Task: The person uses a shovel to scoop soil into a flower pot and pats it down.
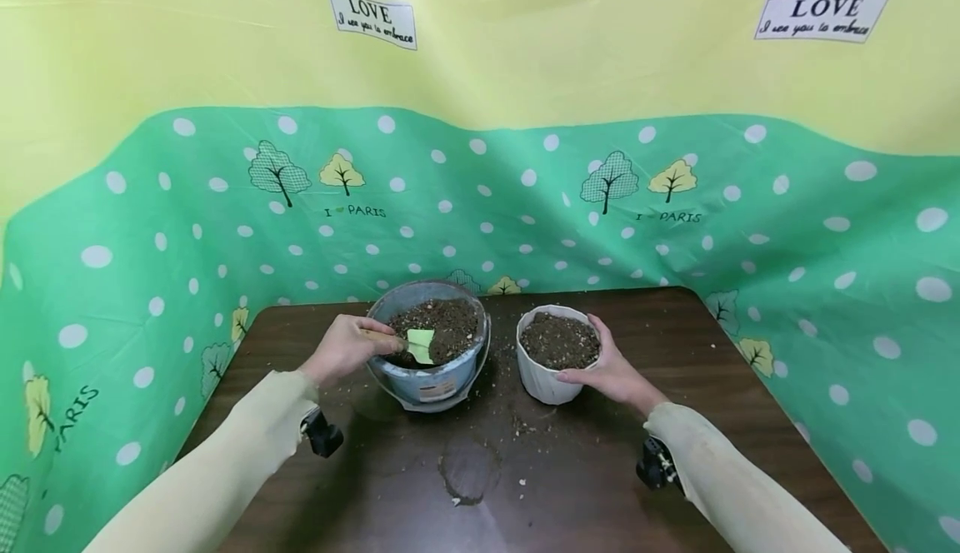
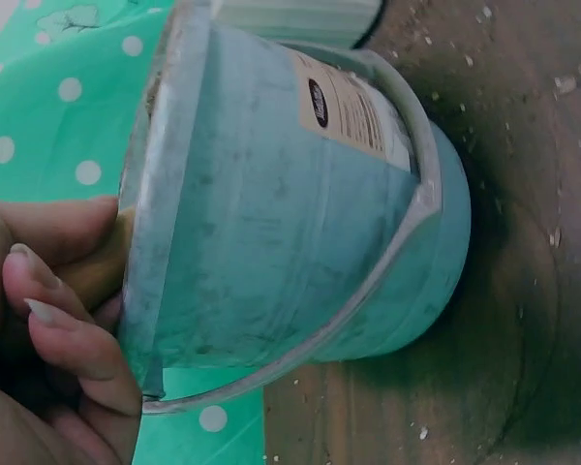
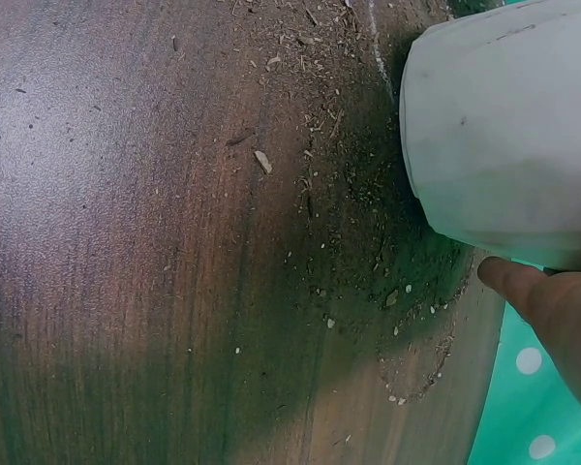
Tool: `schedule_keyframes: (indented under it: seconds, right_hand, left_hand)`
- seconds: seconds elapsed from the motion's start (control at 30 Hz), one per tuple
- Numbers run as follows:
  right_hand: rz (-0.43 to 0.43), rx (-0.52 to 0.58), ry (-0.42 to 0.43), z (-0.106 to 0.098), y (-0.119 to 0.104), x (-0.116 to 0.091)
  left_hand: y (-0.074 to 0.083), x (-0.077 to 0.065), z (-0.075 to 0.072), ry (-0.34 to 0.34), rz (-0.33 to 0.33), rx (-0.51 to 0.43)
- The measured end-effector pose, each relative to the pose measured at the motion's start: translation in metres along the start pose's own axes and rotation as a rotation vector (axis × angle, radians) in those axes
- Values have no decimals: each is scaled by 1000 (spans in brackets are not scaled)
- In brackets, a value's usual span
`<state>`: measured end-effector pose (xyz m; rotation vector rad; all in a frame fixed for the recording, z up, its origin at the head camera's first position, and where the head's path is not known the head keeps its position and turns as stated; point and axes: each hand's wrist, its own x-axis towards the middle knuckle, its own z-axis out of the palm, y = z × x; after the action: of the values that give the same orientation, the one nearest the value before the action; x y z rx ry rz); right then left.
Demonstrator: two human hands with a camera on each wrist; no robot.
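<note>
In the head view, my left hand [image 1: 351,348] grips the wooden handle of a small trowel [image 1: 421,345] with a light green blade. The blade rests in dark soil [image 1: 452,320] inside a blue bucket [image 1: 420,388]. In the left wrist view, fingers curl round the wooden handle [image 2: 105,269] beside the bucket's rim; the blade is hidden there. My right hand [image 1: 613,376] holds the right side of a white pot [image 1: 546,382] full of soil, thumb across its front. The right wrist view shows the pot's side [image 3: 504,136] and part of one finger [image 3: 547,300].
Both containers stand towards the back of a dark brown wooden table [image 1: 405,495]. Crumbs and a ring of soil [image 1: 468,474] lie in front of them. Behind and beside the table hangs a green and yellow patterned cloth [image 1: 465,195].
</note>
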<state>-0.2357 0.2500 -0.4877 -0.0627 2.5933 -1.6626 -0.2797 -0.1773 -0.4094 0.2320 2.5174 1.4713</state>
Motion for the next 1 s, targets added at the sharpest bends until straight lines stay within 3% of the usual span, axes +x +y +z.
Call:
schedule_keyframes:
  seconds: [0.13,0.77,1.0]
  right_hand:
    - [7,23,-10,3,5,-2]
    - [16,30,6,0,7,2]
    - [4,33,12,0,7,2]
  left_hand:
    - [-2,-1,0,9,-37,-56]
    - [-13,-2,-13,38,-34,-260]
    - [-6,-1,-14,49,-13,-280]
